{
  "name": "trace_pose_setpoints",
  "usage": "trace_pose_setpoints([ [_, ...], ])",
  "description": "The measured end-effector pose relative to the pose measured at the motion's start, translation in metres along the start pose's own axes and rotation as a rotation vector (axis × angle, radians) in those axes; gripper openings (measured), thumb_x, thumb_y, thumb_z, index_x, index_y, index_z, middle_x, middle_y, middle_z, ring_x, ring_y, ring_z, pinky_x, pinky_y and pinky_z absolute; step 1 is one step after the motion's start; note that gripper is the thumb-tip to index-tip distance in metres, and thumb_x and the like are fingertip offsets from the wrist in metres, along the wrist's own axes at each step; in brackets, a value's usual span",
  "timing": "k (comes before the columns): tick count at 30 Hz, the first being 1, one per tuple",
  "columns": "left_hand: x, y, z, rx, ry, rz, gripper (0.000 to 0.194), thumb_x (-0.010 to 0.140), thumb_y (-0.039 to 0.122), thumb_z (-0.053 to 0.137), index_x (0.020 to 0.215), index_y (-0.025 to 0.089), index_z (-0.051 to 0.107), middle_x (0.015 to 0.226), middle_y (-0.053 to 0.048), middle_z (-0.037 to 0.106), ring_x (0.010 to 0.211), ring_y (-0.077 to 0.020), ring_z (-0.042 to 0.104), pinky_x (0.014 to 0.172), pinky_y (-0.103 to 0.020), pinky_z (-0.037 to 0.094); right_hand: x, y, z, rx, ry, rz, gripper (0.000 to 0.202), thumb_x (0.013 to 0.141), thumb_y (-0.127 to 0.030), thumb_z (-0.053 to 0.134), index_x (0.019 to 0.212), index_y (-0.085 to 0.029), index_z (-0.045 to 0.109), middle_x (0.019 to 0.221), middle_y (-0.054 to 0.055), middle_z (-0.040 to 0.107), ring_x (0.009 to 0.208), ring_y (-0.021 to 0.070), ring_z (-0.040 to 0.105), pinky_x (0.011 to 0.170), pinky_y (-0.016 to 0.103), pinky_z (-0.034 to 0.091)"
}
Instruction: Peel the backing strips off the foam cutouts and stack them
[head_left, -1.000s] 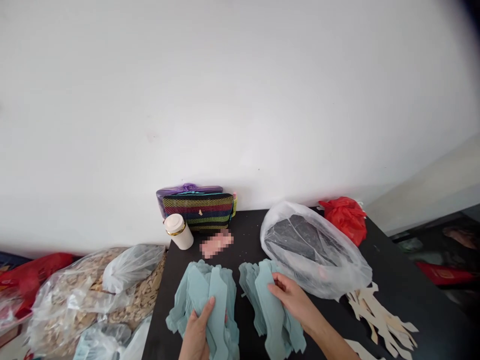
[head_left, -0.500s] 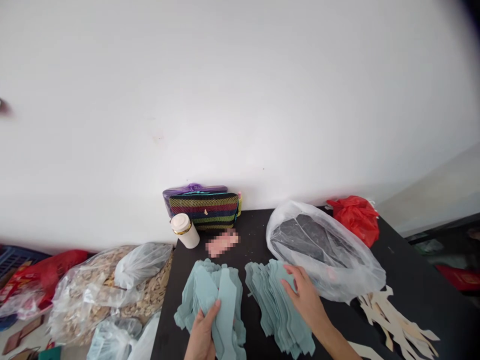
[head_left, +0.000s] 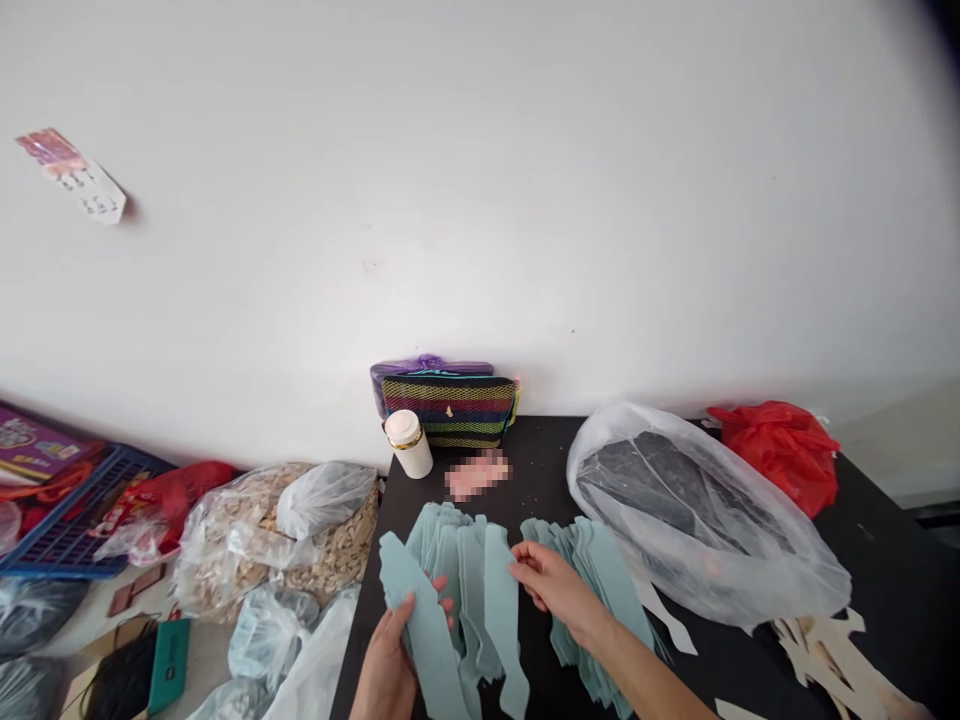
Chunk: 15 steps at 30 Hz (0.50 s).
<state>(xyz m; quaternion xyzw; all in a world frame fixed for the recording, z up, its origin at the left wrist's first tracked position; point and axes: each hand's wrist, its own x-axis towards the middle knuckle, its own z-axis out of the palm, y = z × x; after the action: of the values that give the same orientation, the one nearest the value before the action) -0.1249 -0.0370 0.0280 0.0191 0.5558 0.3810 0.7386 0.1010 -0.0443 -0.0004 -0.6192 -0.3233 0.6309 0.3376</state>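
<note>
On the black table point(head_left: 543, 462) lie two layered piles of pale blue-green cut pieces, a left pile point(head_left: 448, 540) and a right pile point(head_left: 592, 560). My left hand point(head_left: 401, 645) grips a pale blue-green piece point(head_left: 420, 610) at the left pile, thumb on top and fingers behind it. Between the piles, my right hand point(head_left: 553, 585) pinches the edge of another blue-green strip point(head_left: 501, 600) beside the left pile. My right forearm crosses over part of the right pile.
A white lidded cup point(head_left: 409, 445), a striped pouch point(head_left: 450, 410) and a pixelated pink item point(head_left: 477, 474) stand behind. An open clear plastic bag point(head_left: 705, 520), a red bag point(head_left: 784, 450) and pale scraps point(head_left: 832, 650) are rightward. Filled bags point(head_left: 330, 545) and a blue basket point(head_left: 82, 530) lie left.
My right hand has moved left from the right pile and now holds a strip by the left pile. My left hand's piece is tilted leftward, apart from that strip. The view has turned left.
</note>
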Motion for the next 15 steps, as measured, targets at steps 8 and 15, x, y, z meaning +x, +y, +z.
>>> trace_pose_setpoints([
  [8, -0.009, 0.010, -0.010, 0.028, 0.124, 0.051, 0.036, 0.080, 0.024, 0.071, 0.115, 0.018, 0.065, 0.108, -0.012, 0.076, 0.109, -0.0305, 0.069, 0.086, -0.038, 0.060, 0.017, 0.004, 0.036, -0.576, 0.226, -0.353, 0.023, 0.084, -0.028, 0.056, 0.104, -0.020, 0.063, 0.115, 0.009, 0.062, 0.080, 0.0174, 0.059, 0.076, 0.030, 0.044],
  [15, -0.009, -0.007, 0.018, 0.058, 0.190, 0.085, 0.026, 0.079, 0.018, 0.071, 0.105, 0.015, 0.065, 0.090, -0.010, 0.078, 0.093, -0.0273, 0.074, 0.086, -0.036, 0.060, -0.008, 0.007, 0.070, -0.452, -0.018, -0.241, 0.002, 0.076, -0.018, 0.066, 0.077, -0.018, 0.066, 0.078, -0.001, 0.069, 0.066, 0.0127, 0.054, 0.063, 0.023, 0.036],
])
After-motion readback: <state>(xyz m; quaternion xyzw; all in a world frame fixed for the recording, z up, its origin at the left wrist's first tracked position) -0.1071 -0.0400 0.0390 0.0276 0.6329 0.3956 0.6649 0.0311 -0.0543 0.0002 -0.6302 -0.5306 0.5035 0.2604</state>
